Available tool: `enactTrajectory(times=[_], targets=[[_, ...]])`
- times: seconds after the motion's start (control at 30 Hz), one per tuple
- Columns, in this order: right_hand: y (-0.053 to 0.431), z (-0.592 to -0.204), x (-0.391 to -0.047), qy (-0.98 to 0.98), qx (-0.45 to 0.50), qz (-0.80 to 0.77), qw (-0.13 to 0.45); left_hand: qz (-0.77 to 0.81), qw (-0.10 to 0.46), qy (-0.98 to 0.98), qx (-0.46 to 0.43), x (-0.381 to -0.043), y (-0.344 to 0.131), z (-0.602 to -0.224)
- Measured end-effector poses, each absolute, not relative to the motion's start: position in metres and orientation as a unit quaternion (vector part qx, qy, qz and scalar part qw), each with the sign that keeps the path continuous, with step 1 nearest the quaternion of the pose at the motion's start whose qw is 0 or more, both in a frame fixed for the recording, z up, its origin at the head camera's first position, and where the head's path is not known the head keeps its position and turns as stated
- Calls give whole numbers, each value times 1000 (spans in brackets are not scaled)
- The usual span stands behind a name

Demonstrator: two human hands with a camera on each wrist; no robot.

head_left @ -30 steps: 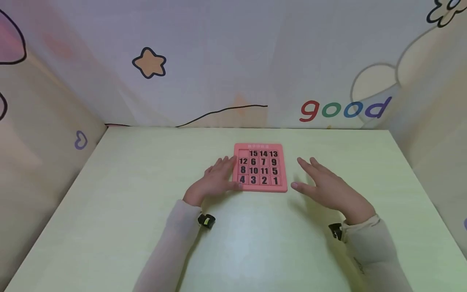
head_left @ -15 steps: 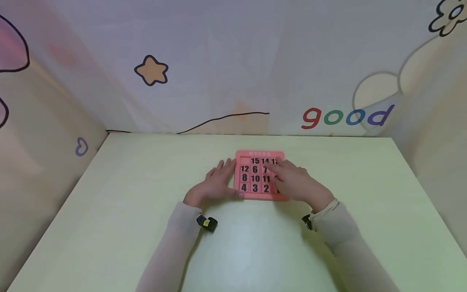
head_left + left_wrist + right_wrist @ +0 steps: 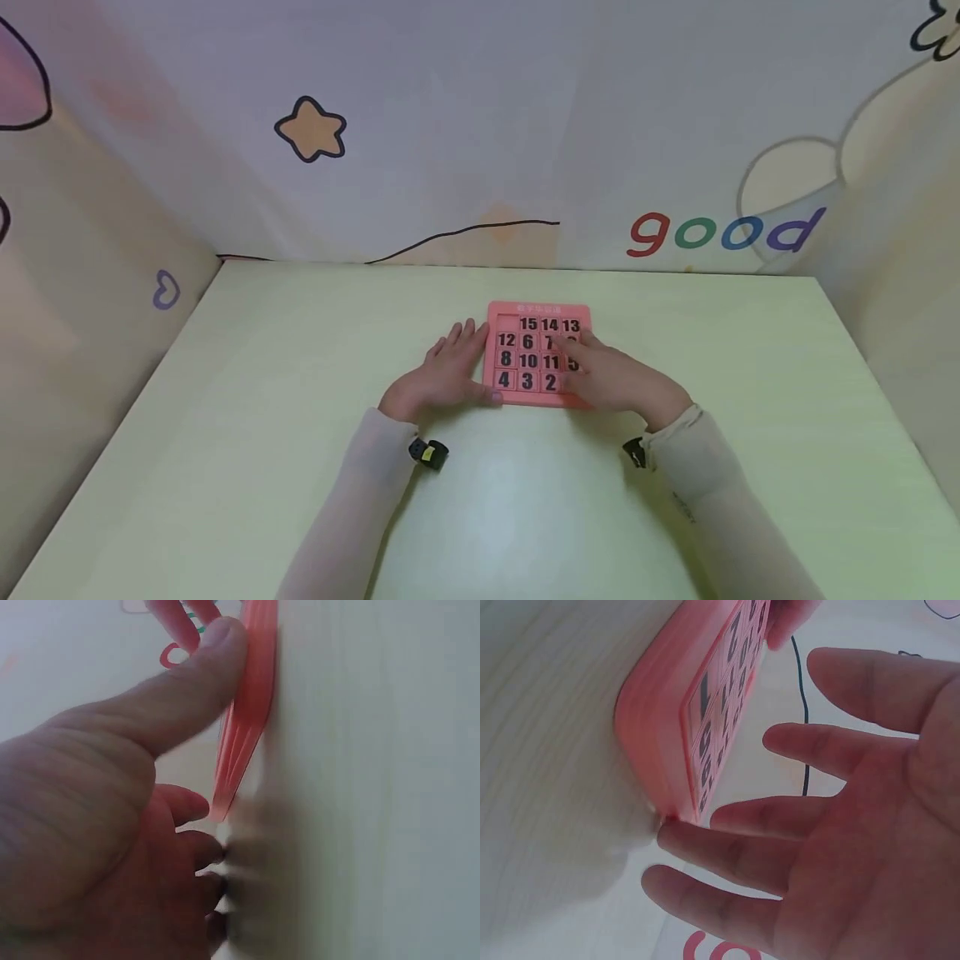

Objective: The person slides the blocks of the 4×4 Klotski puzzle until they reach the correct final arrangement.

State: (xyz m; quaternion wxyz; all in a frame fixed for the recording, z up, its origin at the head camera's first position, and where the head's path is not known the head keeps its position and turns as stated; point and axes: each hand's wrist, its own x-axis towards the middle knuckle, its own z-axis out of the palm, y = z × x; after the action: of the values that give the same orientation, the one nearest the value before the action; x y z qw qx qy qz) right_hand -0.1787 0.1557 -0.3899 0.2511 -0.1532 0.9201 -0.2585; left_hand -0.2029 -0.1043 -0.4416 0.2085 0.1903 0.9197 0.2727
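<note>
A pink number slide puzzle (image 3: 528, 361) lies flat on the table, its black-numbered tiles facing up and its upper-left cell vacant. My left hand (image 3: 438, 377) is at the puzzle's left side, fingers extended along that edge. In the left wrist view, the left thumb (image 3: 199, 694) rests against the puzzle's near edge. Over the puzzle's right part is my right hand (image 3: 618, 379), hiding some right-column tiles in the head view. Its fingers (image 3: 727, 851) are spread and nearly straight in the right wrist view; whether they touch the tiles, I cannot tell.
The pale table (image 3: 225, 433) is enclosed by printed walls at the back and sides. The back wall (image 3: 465, 125) carries a star and coloured letters. Black wrist-camera mounts (image 3: 429, 454) sit under both sleeves.
My right hand has moved left from beside the puzzle to above its right part, staying there over the last half second. The left hand keeps its place, and the tiles in sight keep their order.
</note>
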Motion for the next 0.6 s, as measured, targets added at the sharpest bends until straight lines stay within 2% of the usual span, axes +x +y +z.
enactTrajectory(times=[0.2, 0.6], targets=[[158, -387, -181, 922, -151, -249, 254, 263, 205, 924, 185, -205, -108, -433], [161, -387, -180, 919, -168, -256, 247, 277, 191, 920, 201, -204, -114, -448]])
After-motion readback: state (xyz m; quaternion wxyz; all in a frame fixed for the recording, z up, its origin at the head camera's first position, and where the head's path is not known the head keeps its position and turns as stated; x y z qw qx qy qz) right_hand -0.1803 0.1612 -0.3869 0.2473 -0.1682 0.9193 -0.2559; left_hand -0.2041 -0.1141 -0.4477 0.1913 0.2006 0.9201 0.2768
